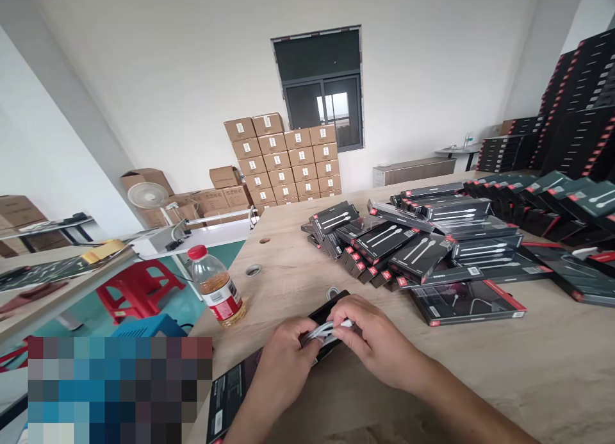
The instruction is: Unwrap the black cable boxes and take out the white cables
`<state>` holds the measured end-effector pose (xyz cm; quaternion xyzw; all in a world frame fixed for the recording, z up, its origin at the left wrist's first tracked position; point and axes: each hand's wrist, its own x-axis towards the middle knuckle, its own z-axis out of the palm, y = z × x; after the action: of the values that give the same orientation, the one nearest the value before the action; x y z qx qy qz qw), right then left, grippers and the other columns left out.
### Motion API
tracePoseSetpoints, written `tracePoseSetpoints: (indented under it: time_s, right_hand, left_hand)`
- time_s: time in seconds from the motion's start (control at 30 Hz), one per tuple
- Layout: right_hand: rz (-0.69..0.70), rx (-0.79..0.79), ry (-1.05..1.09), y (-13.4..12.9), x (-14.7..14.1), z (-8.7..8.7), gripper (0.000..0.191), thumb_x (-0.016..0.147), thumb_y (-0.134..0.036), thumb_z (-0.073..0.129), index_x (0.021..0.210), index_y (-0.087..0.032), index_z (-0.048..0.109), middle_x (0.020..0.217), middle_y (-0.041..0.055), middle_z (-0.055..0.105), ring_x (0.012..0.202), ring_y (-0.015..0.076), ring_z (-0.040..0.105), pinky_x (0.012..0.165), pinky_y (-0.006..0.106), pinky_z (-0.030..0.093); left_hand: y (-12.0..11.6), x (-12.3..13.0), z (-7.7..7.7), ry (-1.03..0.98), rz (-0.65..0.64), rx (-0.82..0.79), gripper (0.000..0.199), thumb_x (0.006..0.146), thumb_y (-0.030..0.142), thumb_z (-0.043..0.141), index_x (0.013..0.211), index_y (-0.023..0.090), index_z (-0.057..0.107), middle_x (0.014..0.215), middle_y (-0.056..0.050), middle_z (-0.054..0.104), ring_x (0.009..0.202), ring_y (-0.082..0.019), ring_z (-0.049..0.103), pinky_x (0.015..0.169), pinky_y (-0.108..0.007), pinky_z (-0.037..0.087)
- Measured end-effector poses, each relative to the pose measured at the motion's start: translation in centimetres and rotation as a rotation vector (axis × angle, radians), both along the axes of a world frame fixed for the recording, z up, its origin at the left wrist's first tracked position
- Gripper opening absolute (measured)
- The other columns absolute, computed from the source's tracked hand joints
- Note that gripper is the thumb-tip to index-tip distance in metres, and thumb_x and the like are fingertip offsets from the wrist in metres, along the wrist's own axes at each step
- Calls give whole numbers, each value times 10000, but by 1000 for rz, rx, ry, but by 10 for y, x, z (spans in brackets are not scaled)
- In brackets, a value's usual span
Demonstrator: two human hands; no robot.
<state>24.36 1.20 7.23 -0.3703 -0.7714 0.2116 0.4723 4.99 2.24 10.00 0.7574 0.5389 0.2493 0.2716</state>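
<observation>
Your left hand and right hand pinch one white cable, apparently above one black box. The table edge lies lower left.

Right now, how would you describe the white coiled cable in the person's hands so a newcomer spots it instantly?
On the long light-wood table, find the heap of black red-edged boxes. Nearer, the person's left hand and right hand meet over a flat black box. The white coiled cable sits pinched between them, the only white bundle held in hand.
</observation>
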Motion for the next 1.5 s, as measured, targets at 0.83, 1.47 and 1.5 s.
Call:
tracePoseSetpoints:
  time_s: [0.83,1.47,1.5]
  right_hand:
    - [-138,-106,102,10,-6,-13,73,920,-197,587,860,-225,618,822,-8,656,762,165,595,687,262,434]
    - [-146,-137,167,11,-9,-16,79,912,-196,590,846,-218,627,793,-13,642,754,161,586,684,254,415]
    - [-143,-126,164,11,-9,-16,73,909,-190,594,851,-218,630,808,-10,649,767,163,593,697,256,421]
  left_hand:
    - [4,5,-5,-89,88,-67,336,840,506,584,768,193,684,633,44,538,625,-136,440,581,-245,304]
    - [7,-7,3,0,29,-113,336,873,496,526,737,197,600,651,36,557,656,-157,481,623,-271,330]
    - [7,-7,2,32,47,-90,301,873,458,521,733,202,594,654,32,564,661,-162,493,631,-275,332]
